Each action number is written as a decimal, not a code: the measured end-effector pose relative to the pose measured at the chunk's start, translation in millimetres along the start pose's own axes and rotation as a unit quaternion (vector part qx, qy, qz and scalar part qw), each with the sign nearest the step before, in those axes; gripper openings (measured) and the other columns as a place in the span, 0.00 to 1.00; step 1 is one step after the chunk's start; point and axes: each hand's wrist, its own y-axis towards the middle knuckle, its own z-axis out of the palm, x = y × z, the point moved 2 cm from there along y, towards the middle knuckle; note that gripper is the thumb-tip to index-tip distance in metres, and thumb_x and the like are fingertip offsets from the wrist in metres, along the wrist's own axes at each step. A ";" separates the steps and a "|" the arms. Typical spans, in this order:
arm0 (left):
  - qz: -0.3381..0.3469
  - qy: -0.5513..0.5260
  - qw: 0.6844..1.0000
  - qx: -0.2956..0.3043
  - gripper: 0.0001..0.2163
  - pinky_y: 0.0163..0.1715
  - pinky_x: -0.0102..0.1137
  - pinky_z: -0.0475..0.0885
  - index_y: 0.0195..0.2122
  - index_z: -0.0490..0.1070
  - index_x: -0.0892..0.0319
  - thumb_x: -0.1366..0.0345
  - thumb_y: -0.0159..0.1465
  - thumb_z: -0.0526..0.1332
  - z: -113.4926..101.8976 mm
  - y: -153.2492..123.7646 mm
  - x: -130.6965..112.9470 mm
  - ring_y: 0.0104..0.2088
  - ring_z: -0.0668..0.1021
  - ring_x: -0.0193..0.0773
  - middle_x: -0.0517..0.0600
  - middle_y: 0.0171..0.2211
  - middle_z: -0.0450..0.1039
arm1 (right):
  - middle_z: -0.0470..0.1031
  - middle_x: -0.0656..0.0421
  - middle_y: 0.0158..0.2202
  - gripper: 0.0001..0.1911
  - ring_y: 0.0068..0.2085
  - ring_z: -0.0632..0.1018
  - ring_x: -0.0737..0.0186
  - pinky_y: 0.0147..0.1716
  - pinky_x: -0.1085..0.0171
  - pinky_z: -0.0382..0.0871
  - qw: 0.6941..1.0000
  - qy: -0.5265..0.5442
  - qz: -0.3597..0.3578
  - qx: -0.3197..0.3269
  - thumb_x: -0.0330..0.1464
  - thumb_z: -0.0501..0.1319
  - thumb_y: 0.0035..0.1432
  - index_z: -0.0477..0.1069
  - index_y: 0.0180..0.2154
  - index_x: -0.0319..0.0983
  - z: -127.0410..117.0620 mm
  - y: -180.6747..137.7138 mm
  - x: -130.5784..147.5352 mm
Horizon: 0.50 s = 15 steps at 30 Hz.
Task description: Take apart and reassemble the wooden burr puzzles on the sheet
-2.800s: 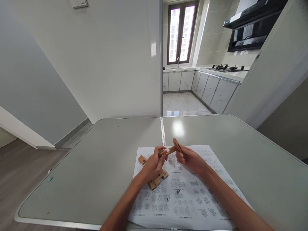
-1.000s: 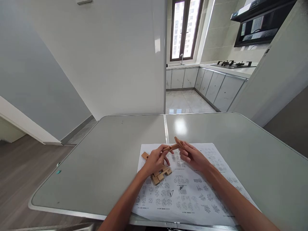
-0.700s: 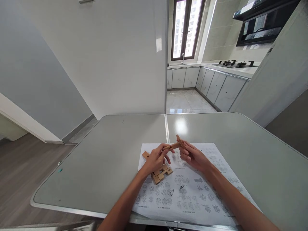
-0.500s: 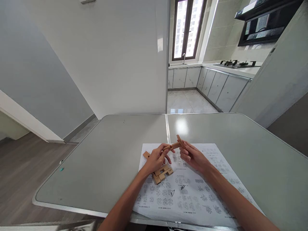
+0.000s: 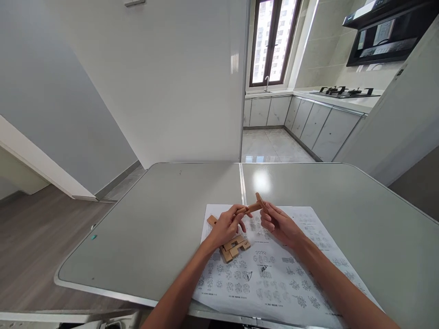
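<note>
My left hand and my right hand meet above a printed sheet, both closed on wooden puzzle pieces that cross each other between the fingertips. The left fingers pinch a bar that points right; the right fingers grip a piece tilted up and away. Under my left hand, several loose wooden pieces lie in a cluster on the sheet. One more wooden piece rests at the sheet's left edge, partly hidden by my left hand.
The sheet lies on a grey folding table with a seam down its middle. A small teal mark sits near the table's left edge. Beyond the table stand a white wall and a kitchen with cabinets and a window.
The camera has drifted, so the hands and the table sit a little further right in the frame. Both hands keep hold of the crossed pieces with only slight finger shifts.
</note>
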 end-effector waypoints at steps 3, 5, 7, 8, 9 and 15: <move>-0.001 0.003 1.000 0.002 0.15 0.27 0.27 0.72 0.55 0.66 0.54 0.53 0.76 0.49 0.4 -1.2 -2.1 0.27 0.78 0.31 0.52 0.49 0.79 | 0.62 0.66 0.25 0.12 0.21 0.60 0.73 0.21 0.70 0.60 1.000 -0.003 0.007 -0.002 0.42 0.70 0.64 0.76 0.42 0.41 -0.1 -1.2 0.7; 0.001 0.006 1.000 0.005 0.15 0.27 0.27 0.73 0.55 0.67 0.54 0.53 0.76 0.49 0.5 -1.9 -3.8 0.27 0.78 0.31 0.52 0.50 0.79 | 0.62 0.66 0.25 0.12 0.22 0.61 0.73 0.22 0.70 0.60 1.000 -0.002 0.012 -0.006 0.41 0.70 0.64 0.76 0.43 0.41 -0.3 -2.3 1.5; 0.002 0.008 1.000 0.006 0.15 0.27 0.27 0.73 0.56 0.67 0.54 0.53 0.76 0.49 0.7 -2.2 -5.0 0.27 0.78 0.31 0.53 0.50 0.79 | 0.62 0.66 0.26 0.12 0.22 0.61 0.72 0.22 0.70 0.60 1.000 0.001 0.016 -0.009 0.41 0.70 0.64 0.76 0.44 0.41 -0.7 -3.3 2.0; 0.003 0.009 1.000 0.006 0.16 0.27 0.27 0.73 0.56 0.67 0.54 0.54 0.76 0.49 0.8 -2.3 -5.1 0.27 0.78 0.31 0.53 0.50 0.79 | 0.62 0.66 0.26 0.12 0.22 0.61 0.72 0.22 0.70 0.60 1.000 0.001 0.018 -0.010 0.41 0.70 0.64 0.76 0.44 0.41 -0.9 -3.6 2.0; 0.003 0.010 1.000 0.004 0.15 0.27 0.27 0.73 0.56 0.67 0.54 0.54 0.76 0.49 0.9 -2.3 -5.1 0.27 0.78 0.31 0.53 0.50 0.79 | 0.62 0.66 0.26 0.12 0.22 0.61 0.72 0.22 0.70 0.60 1.000 -0.001 0.018 -0.012 0.41 0.70 0.64 0.76 0.43 0.41 -1.1 -3.7 1.9; -0.006 0.036 0.999 -0.013 0.14 0.27 0.27 0.72 0.55 0.69 0.54 0.56 0.76 0.49 0.4 -2.0 -3.0 0.26 0.76 0.31 0.51 0.46 0.80 | 0.60 0.66 0.24 0.14 0.22 0.60 0.70 0.21 0.67 0.59 0.999 -0.036 0.018 -0.025 0.45 0.70 0.62 0.75 0.40 0.42 -0.2 -2.0 1.3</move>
